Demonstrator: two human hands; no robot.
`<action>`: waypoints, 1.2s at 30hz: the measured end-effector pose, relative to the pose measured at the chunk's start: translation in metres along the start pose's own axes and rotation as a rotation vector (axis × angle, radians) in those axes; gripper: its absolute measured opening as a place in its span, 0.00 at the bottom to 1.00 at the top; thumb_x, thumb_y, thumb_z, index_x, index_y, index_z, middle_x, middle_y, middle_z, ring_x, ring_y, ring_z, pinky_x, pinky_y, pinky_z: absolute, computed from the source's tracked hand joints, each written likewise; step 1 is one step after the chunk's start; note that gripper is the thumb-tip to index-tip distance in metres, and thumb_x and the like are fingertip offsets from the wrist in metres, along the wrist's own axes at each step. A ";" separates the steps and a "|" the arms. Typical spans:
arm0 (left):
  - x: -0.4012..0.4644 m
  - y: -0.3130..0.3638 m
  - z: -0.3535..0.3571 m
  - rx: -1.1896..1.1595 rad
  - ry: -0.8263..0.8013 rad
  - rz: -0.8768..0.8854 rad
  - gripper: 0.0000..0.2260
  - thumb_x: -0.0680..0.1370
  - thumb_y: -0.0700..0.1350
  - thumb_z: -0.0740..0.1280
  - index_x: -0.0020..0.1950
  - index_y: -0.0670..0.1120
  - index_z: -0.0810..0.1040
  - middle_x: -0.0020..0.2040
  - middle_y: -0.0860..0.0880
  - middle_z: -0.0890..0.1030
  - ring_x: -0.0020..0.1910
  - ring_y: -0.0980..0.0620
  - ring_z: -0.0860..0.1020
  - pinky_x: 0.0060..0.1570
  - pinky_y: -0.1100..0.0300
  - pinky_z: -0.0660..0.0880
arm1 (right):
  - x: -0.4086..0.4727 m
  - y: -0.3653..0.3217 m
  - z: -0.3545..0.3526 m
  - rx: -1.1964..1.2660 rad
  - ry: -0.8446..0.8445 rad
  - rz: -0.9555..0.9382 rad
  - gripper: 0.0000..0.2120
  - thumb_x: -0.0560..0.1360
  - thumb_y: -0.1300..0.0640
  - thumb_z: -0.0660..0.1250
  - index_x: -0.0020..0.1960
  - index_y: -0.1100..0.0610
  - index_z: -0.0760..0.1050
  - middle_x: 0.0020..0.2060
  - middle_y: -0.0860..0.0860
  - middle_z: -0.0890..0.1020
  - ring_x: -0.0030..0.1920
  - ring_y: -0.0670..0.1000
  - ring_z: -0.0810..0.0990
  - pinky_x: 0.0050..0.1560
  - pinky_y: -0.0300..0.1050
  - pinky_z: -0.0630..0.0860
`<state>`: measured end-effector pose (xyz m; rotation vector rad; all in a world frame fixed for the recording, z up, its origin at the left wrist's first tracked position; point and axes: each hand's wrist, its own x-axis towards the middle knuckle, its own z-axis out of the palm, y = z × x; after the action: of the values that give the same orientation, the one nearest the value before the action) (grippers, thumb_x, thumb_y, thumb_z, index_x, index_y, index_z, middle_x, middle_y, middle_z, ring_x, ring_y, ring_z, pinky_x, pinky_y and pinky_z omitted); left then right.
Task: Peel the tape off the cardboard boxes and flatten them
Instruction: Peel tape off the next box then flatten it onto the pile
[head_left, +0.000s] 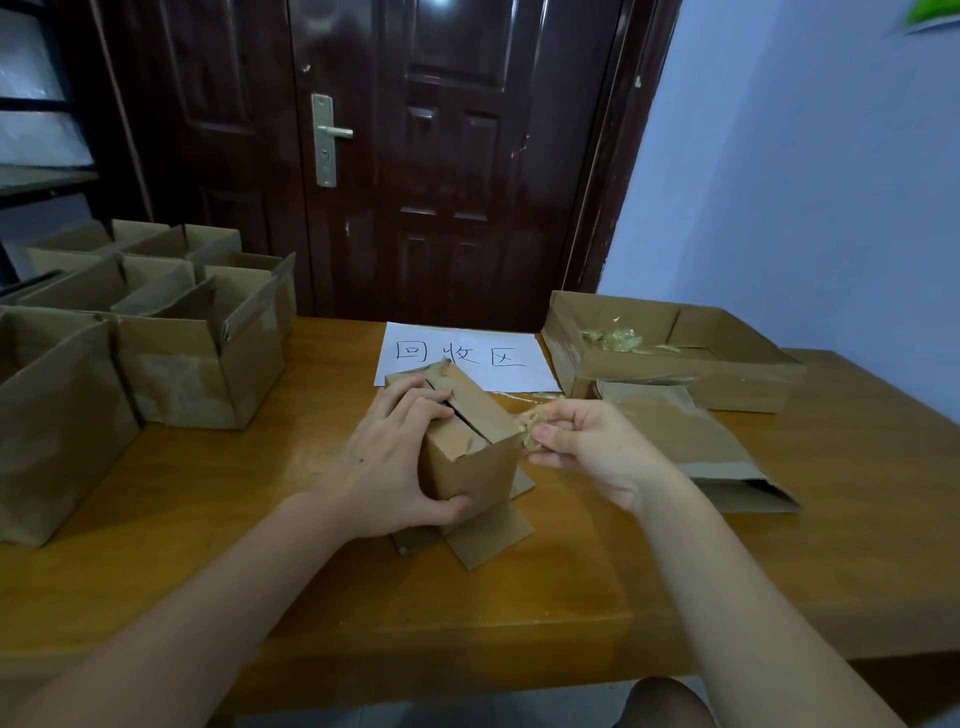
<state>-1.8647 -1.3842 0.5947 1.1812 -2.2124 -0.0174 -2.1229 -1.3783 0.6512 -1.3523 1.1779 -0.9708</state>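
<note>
1. While the left hand (395, 457) grips the box (467, 441) with fingers curled over its top and thumb against its near face, the right hand (587, 447) pinches a crumpled wad of tape (535, 428) just to the right of the box's top edge.
2. Standing on the counter (260, 545), the box has its top flaps closed with a slit between them, and its bottom flaps splay out flat beneath it.
3. Behind the box lies a white paper (467, 358) with handwritten characters.
4. Right of the box, a flattened carton (696, 447) lies on the counter, its far end touching a low open tray (727, 374) of cardboard.
5. Inside the tray sit scraps (618, 340) of yellowish tape.
6. Left of the box, a cluster of open boxes (182, 343) stands in rows, reaching to the far edge of the counter.
7. Beyond the counter is a dark wooden door (441, 156) with a metal handle (332, 132).
</note>
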 end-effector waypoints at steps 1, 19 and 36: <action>0.000 -0.001 0.000 -0.005 -0.001 0.006 0.40 0.66 0.72 0.73 0.70 0.53 0.68 0.76 0.56 0.67 0.80 0.54 0.54 0.74 0.48 0.64 | 0.000 0.000 -0.001 0.024 -0.007 0.016 0.07 0.78 0.69 0.67 0.55 0.64 0.81 0.49 0.62 0.86 0.52 0.58 0.86 0.48 0.43 0.83; 0.000 -0.003 0.001 -0.030 0.013 0.001 0.41 0.66 0.73 0.72 0.70 0.53 0.67 0.76 0.55 0.68 0.80 0.53 0.56 0.72 0.46 0.68 | -0.019 0.003 0.035 -1.113 0.499 -0.640 0.07 0.76 0.63 0.72 0.54 0.57 0.80 0.39 0.51 0.83 0.39 0.54 0.80 0.37 0.50 0.79; -0.001 -0.003 0.002 -0.010 0.021 0.000 0.41 0.65 0.70 0.75 0.70 0.51 0.68 0.75 0.55 0.67 0.79 0.54 0.55 0.73 0.51 0.63 | -0.031 0.010 0.032 -0.333 0.261 -0.313 0.05 0.79 0.53 0.71 0.54 0.49 0.83 0.42 0.43 0.86 0.47 0.42 0.84 0.50 0.37 0.77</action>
<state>-1.8625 -1.3857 0.5914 1.1702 -2.1914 -0.0157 -2.0993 -1.3411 0.6391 -1.7515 1.3955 -1.2419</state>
